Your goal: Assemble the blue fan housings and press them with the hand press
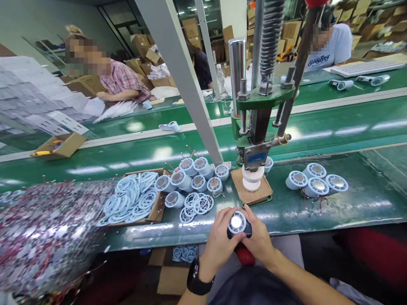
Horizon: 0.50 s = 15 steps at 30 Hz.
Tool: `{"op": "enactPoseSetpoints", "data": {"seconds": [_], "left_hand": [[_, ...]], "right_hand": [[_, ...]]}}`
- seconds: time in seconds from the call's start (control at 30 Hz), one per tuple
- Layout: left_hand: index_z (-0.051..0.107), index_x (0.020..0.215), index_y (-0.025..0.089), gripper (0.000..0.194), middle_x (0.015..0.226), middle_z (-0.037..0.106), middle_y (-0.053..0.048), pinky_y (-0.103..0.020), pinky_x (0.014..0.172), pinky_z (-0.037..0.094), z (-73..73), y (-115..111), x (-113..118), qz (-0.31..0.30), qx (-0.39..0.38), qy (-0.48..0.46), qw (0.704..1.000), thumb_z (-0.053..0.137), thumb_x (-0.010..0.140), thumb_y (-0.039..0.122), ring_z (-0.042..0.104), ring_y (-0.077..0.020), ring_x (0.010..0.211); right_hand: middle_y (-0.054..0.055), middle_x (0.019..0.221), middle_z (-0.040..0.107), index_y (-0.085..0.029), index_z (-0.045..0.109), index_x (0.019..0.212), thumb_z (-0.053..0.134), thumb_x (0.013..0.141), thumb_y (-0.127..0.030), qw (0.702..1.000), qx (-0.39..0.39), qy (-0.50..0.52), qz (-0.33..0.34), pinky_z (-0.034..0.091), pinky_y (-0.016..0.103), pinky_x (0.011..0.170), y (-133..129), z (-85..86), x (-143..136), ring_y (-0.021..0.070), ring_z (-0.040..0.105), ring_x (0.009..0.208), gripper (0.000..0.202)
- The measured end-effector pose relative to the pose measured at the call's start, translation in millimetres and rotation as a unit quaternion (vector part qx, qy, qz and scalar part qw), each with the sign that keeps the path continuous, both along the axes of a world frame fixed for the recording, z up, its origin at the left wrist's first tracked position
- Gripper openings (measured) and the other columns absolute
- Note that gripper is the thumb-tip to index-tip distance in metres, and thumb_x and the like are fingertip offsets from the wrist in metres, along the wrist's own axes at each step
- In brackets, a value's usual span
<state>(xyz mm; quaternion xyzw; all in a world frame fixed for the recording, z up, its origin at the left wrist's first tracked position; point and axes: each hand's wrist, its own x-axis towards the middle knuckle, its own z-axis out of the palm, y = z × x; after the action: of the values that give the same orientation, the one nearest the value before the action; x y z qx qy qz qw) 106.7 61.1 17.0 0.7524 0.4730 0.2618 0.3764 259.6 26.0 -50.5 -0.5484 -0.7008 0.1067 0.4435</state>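
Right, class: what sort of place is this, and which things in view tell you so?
Probably a factory assembly workshop: a lever press stands on the green worktop, matching light-blue rings fill an open box, and cardboard cartons are piled in the background.

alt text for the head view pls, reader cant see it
A left hand and right hand hold a round blue part in front of a press on a green bench. Similar parts, loose rings and a box of rings lie left of the press, four more parts right. Other people are beyond.
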Motion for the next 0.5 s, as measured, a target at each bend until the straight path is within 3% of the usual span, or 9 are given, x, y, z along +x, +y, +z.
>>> {"op": "enactPoseSetpoints", "data": {"seconds": [0.1,0.23,0.3,0.37,0.4,0.43,0.5], "left_hand": [[0.054,0.131,0.021,0.051,0.132,0.058,-0.013,-0.048,0.108,0.045,-10.7,-3.9,1.6,-0.002,-0.004,-0.015,1.0,0.065,0.082,0.017,0.055,-0.029,0.126],[0.043,0.14,0.017,0.051,0.143,0.052,-0.017,-0.05,0.11,0.043,-33.8,-16.6,5.7,0.023,0.012,-0.043,0.999,0.053,0.091,0.022,0.05,-0.0292,0.134],[0.044,0.139,0.017,0.051,0.142,0.054,-0.017,-0.049,0.109,0.044,-38.1,-19.8,7.6,0.04,0.004,-0.053,0.998,0.055,0.09,0.023,0.052,-0.0292,0.132],[0.051,0.133,0.016,0.051,0.133,0.062,-0.016,-0.047,0.104,0.048,-33.7,-15.7,9.2,0.057,-0.019,-0.071,0.996,0.062,0.084,0.024,0.059,-0.0294,0.123],[0.055,0.128,0.016,0.051,0.125,0.067,-0.015,-0.046,0.101,0.05,-28.6,-10.1,10.1,0.071,-0.03,-0.081,0.994,0.066,0.079,0.024,0.063,-0.0294,0.116],[0.059,0.123,0.015,0.051,0.118,0.071,-0.013,-0.045,0.097,0.052,-21.9,-2.1,11.2,0.083,-0.038,-0.092,0.992,0.071,0.074,0.023,0.066,-0.0292,0.109],[0.065,0.115,0.015,0.05,0.108,0.074,-0.01,-0.044,0.094,0.053,-6.1,20.0,15.3,0.103,-0.038,-0.115,0.987,0.076,0.066,0.022,0.069,-0.0282,0.1]], "right_hand": [[0.015,0.121,0.071,-0.016,0.01,0.158,0.051,0.078,-0.007,1.0,-0.007,-0.014,0.016,0.063,0.043,0.086,-0.1,3.3,-0.7,0.0274,0.072,0.103,0.091],[0.016,0.132,0.065,-0.017,0.034,0.153,0.052,0.082,-0.008,0.995,-0.023,-0.053,0.077,0.058,0.046,0.098,2.1,8.3,5.1,0.0282,0.065,0.119,0.074],[0.016,0.132,0.065,-0.017,0.044,0.147,0.057,0.082,-0.01,0.991,-0.033,-0.072,0.11,0.058,0.044,0.098,5.9,22.0,17.8,0.0284,0.065,0.119,0.067],[0.015,0.131,0.065,-0.018,0.052,0.142,0.063,0.081,-0.014,0.985,-0.028,-0.099,0.14,0.06,0.042,0.095,13.2,55.8,39.1,0.0282,0.065,0.118,0.063],[0.015,0.132,0.064,-0.02,0.054,0.14,0.065,0.081,-0.016,0.984,-0.012,-0.113,0.139,0.059,0.042,0.095,18.6,82.4,52.1,0.0281,0.064,0.12,0.06],[0.015,0.133,0.063,-0.02,0.056,0.138,0.065,0.082,-0.019,0.982,0.024,-0.138,0.13,0.058,0.043,0.097,25.2,115.1,65.6,0.0282,0.062,0.122,0.057],[0.014,0.134,0.062,-0.018,0.059,0.135,0.06,0.087,-0.018,0.974,0.147,-0.169,0.016,0.051,0.047,0.105,42.8,193.8,90.4,0.0271,0.056,0.129,0.048]]}}
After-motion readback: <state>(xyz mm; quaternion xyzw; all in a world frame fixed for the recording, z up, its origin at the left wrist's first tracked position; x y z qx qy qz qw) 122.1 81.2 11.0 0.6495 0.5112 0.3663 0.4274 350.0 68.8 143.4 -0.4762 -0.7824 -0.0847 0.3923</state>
